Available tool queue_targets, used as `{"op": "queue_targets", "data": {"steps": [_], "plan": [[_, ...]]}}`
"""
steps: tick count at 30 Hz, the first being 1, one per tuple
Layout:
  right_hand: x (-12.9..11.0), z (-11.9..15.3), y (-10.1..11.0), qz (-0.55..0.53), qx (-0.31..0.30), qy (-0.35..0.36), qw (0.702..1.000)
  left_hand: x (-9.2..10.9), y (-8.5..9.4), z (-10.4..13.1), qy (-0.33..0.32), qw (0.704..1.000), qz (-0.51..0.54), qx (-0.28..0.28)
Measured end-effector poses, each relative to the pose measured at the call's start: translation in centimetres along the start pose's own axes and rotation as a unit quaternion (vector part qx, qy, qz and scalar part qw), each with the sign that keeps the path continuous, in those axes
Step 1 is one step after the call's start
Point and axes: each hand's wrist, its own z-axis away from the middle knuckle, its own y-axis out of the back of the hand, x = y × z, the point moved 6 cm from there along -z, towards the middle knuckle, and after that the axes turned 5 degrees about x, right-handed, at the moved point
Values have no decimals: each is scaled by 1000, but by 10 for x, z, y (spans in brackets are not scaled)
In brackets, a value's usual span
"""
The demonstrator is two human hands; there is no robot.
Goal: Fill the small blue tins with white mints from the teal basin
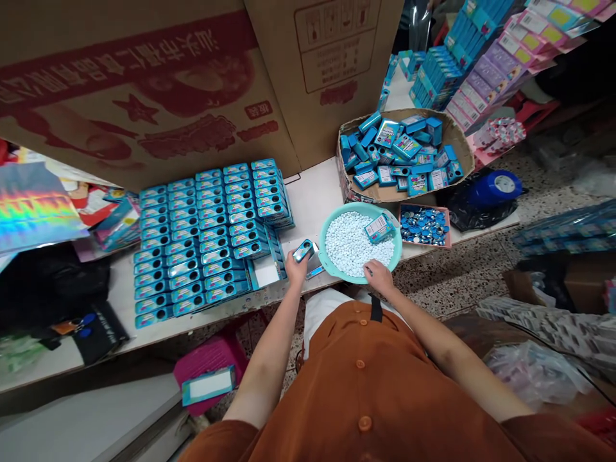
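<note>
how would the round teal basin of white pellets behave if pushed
The basin would probably slide rather than tip, being broad. Its small, loose white pellets would likely shift, and could spill if jolted. The blue pack, lying on top, might slide too.

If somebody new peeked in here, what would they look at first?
Probably the round mint-green plastic basin of small pale-blue pellets near the picture's middle, with the right hand over its near edge. Next might come the neat rows of small shiny blue boxes to its left, and the big brown cardboard box with red printing behind those rows.
</note>
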Motion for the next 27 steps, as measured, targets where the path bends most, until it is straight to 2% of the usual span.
{"op": "queue_targets", "data": {"steps": [2,4,6,7,9,12,14,18,23,27], "plan": [[1,0,-2,-2,-3,-1,1000,26,19,4,-49,998,13,32],[1,0,-3,-3,-8,-3,1000,59,45,14,-139,987,29,79],[2,0,-3,-1,-11,-7,1000,92,63,27,-234,966,38,100],[2,0,-3,0,-12,-9,1000,105,66,33,-272,957,31,90],[3,1,-3,2,-11,-14,1000,122,60,40,-326,945,-1,33],[2,1,-3,-1,-7,-15,1000,126,36,45,-347,935,-53,-48],[1,1,-4,-3,-6,-13,1000,122,27,45,-340,937,-68,-44],[2,0,-4,-8,-8,-17,1000,122,24,45,-346,933,-93,-34],[2,0,-3,-14,-19,-23,999,125,28,43,-344,933,-107,-18],[1,-1,-1,-16,-23,-29,999,115,23,40,-308,944,-107,-42]]}}
